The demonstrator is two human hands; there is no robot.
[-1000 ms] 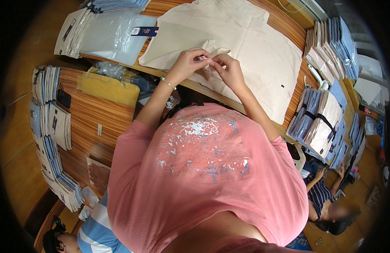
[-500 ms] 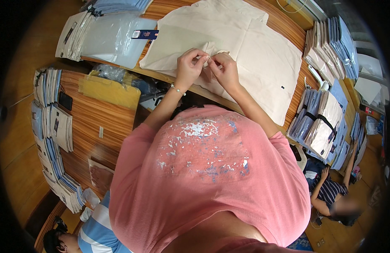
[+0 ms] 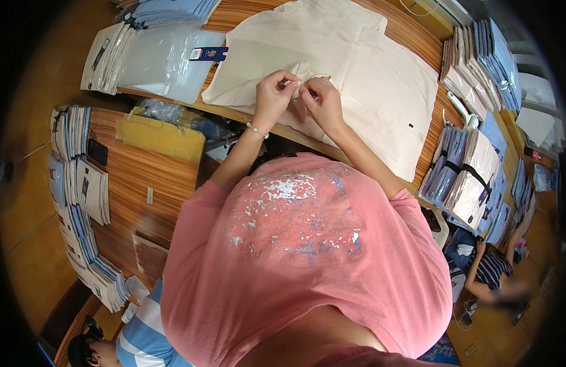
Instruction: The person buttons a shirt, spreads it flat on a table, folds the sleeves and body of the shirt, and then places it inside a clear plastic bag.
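A cream shirt (image 3: 375, 92) lies spread over the wooden table in front of me. At its near edge my left hand (image 3: 274, 98) and my right hand (image 3: 321, 101) meet, both pinching a gathered bit of the shirt's fabric between thumb and fingers. The fingertips almost touch; any small part between them, such as a button, is too small to make out. A dark blue hang tag (image 3: 208, 54) rests at the shirt's left edge, beside a translucent sheet (image 3: 200, 79).
Bagged cream shirts (image 3: 102, 58) are stacked at the far left, and bagged blue and cream shirts (image 3: 482, 67) at the right. Strapped bundles (image 3: 472, 177) and a white-handled tool (image 3: 461, 109) lie near the right edge. Other people sit at lower left and lower right.
Both hands keep their pinch on the fabric; the right hand has shifted very slightly left. The person at lower right has moved a little.
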